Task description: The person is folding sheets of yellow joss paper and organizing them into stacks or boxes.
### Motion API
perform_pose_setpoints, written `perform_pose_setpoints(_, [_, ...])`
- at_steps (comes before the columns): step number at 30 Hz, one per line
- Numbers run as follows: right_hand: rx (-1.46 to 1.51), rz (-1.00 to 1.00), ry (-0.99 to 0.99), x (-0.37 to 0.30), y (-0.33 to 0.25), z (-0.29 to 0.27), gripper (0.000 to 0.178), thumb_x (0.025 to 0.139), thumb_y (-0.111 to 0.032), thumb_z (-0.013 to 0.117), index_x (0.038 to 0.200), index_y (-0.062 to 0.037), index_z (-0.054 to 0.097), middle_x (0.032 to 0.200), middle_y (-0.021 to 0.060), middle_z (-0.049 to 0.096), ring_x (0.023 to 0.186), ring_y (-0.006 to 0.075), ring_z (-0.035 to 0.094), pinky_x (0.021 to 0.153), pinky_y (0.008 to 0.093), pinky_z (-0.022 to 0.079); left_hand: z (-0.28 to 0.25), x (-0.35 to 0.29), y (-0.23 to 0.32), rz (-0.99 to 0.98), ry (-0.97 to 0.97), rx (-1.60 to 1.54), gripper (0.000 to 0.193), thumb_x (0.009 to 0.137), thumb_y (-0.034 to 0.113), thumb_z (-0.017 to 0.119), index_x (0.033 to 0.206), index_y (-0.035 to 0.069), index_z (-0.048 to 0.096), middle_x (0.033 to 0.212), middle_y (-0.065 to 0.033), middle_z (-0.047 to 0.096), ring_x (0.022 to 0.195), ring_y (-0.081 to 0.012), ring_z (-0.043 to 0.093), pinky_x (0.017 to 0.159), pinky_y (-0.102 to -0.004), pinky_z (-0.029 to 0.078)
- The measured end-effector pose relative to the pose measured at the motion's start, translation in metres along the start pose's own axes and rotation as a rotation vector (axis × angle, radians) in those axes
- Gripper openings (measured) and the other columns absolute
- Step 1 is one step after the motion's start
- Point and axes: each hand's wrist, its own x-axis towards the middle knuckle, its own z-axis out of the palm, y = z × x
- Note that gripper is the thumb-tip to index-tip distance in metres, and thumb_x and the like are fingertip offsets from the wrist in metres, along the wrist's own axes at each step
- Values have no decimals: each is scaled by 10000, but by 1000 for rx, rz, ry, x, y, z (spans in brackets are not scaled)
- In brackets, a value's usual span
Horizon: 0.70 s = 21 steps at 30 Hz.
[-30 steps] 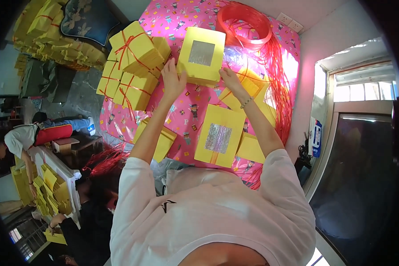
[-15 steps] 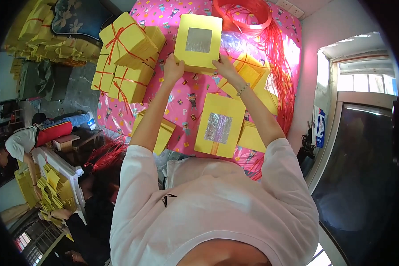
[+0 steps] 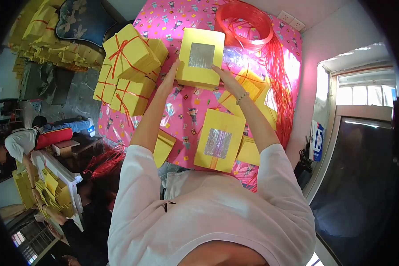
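A thick yellow stack (image 3: 189, 42) of paper pieces, the top one with a silvery window, lies toward the far side of the pink table cover. My left hand (image 3: 171, 73) is pressed along the stack's left side, its fingers mostly hidden at the edge. On the right side, my right hand (image 3: 225, 79) grips the stack, thumb over the top by the window and other fingers out of sight. Nearer to me lies another windowed yellow piece (image 3: 232, 126), an orange-red strip showing through its window. Yellow bundles (image 3: 135, 46) tied with red ribbon are piled at the left.
A red ring of ribbon (image 3: 221, 20) sits at the far right, its strands (image 3: 283, 88) hanging along the table's right side. More yellow pieces (image 3: 252, 82) lie under my right forearm. At the lower left, people work at a white table (image 3: 71, 175) with yellow pieces.
My hands have moved from the near corners of the stack up along its sides. The whole view has shifted, so the table sits lower in the picture.
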Motion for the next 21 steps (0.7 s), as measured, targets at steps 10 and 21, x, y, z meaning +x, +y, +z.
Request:
perform_pose_setpoints(10, [65,153,-85,1,0,4,536,875,-497,554,1215,-83,535,1069,52,597,923,182,587,727,353,506,-9,7,0,-240,105,-69,743,795,808,323,1072,185,617,937,-30,612,806,-201,530,714,-393,454])
perform_pose_setpoints(21, [271,156,-44,0,1,-2,427,853,-457,603,1129,-141,530,1083,54,567,996,217,553,719,448,490,2,-3,6,-104,-90,-156,692,848,694,427,1327,197,469,1197,-50,549,992,-215,534,674,-358,479])
